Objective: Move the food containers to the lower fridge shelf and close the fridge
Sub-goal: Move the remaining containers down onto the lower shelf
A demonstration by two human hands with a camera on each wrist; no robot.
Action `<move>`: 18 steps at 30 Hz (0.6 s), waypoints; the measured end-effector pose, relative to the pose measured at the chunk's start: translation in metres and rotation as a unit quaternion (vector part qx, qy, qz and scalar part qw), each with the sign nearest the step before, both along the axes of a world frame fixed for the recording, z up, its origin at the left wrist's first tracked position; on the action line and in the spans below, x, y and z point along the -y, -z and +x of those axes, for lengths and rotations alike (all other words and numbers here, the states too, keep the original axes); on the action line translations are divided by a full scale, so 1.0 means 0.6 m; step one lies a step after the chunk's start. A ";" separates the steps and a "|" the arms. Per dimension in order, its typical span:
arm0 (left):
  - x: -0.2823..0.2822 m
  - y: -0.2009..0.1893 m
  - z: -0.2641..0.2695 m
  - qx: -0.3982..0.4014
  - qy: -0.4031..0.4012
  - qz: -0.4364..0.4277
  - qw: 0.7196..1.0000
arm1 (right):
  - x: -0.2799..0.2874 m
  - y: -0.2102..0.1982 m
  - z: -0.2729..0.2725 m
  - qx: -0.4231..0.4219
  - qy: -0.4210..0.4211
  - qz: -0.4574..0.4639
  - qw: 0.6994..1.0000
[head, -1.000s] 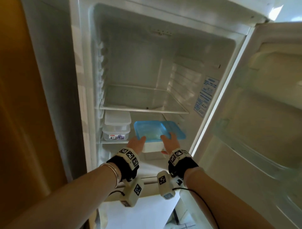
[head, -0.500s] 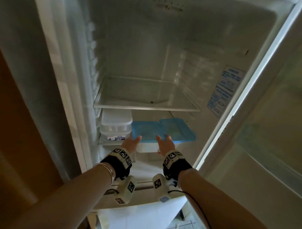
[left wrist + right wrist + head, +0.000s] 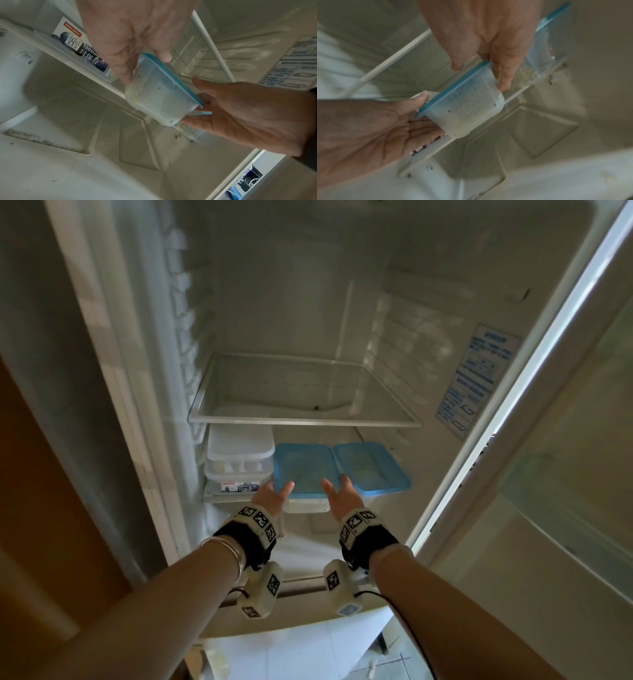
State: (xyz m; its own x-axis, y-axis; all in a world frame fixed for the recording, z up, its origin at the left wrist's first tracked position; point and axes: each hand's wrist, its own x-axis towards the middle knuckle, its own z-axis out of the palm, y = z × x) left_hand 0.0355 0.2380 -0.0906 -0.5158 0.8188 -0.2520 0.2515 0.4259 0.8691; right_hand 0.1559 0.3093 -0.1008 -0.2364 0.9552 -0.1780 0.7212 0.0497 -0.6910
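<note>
The translucent rectangular plastic container with a blue lid (image 3: 303,474) sits on the lower glass fridge shelf (image 3: 214,498), at about 6 o'clock in the open fridge, its front end overhanging the shelf edge. The left hand (image 3: 272,494) and right hand (image 3: 339,496) flank its short sides, fingers (image 3: 126,75) straight along the walls and thumbs over the lid rim, pressing rather than curling round it. It looks light and rigid, with smooth, possibly slippery walls; the firm place to hold is under the lid lip. A second blue-lidded container (image 3: 371,467) lies touching it at 3 o'clock, stacked white-lidded clear boxes (image 3: 239,460) at 9 o'clock.
</note>
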 end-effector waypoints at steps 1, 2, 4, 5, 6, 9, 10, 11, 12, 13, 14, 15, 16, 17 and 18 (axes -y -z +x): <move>0.001 0.001 0.001 -0.004 0.000 -0.002 1.000 | 0.003 -0.001 0.003 0.016 -0.013 0.025 0.999; 0.001 0.002 0.002 -0.007 0.000 -0.002 1.000 | 0.006 -0.002 0.006 0.031 -0.028 0.046 0.998; -0.001 0.004 0.002 -0.012 0.000 0.004 1.000 | 0.011 -0.006 0.012 0.051 -0.063 0.077 0.994; -0.002 0.005 0.002 -0.013 -0.001 0.011 1.000 | 0.013 -0.009 0.014 0.061 -0.085 0.085 0.991; -0.003 0.005 0.002 -0.013 -0.003 0.019 1.000 | 0.015 -0.010 0.016 0.081 -0.113 0.089 0.986; 0.000 0.000 0.002 -0.053 0.000 0.022 0.998 | 0.015 -0.011 0.021 0.146 -0.188 0.091 0.967; 0.000 -0.003 0.002 -0.088 0.010 0.018 0.996 | 0.014 -0.012 0.023 0.154 -0.197 0.091 0.964; 0.001 -0.006 0.001 -0.129 0.027 0.013 0.991 | 0.012 -0.012 0.025 0.155 -0.202 0.092 0.963; 0.002 -0.009 0.000 -0.168 0.052 0.007 0.984 | 0.010 -0.013 0.027 0.153 -0.205 0.092 0.962; 0.002 -0.011 0.000 -0.201 0.082 0.001 0.976 | 0.007 -0.014 0.028 0.150 -0.208 0.092 0.962; 0.001 -0.011 0.000 -0.225 0.114 -0.005 0.968 | 0.005 -0.015 0.029 0.149 -0.210 0.093 0.962; 0.001 -0.010 0.000 -0.243 0.142 -0.011 0.959 | 0.003 -0.015 0.029 0.149 -0.211 0.096 0.961; 0.001 -0.009 0.001 -0.256 0.163 -0.016 0.953 | 0.001 -0.016 0.029 0.150 -0.211 0.099 0.961; 0.000 -0.007 0.001 -0.267 0.174 -0.017 0.948 | -0.001 -0.016 0.029 0.152 -0.212 0.101 0.960; -0.002 -0.005 0.001 -0.277 0.175 -0.014 0.945 | -0.004 -0.017 0.028 0.155 -0.214 0.103 0.959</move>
State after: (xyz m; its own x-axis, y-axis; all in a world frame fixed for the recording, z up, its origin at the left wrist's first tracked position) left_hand 0.0361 0.2389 -0.0877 -0.2733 0.9607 -0.0475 0.7939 0.2532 0.5528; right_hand 0.1729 0.3118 -0.0907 -0.5807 0.8050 -0.1217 0.7737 0.4991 -0.3903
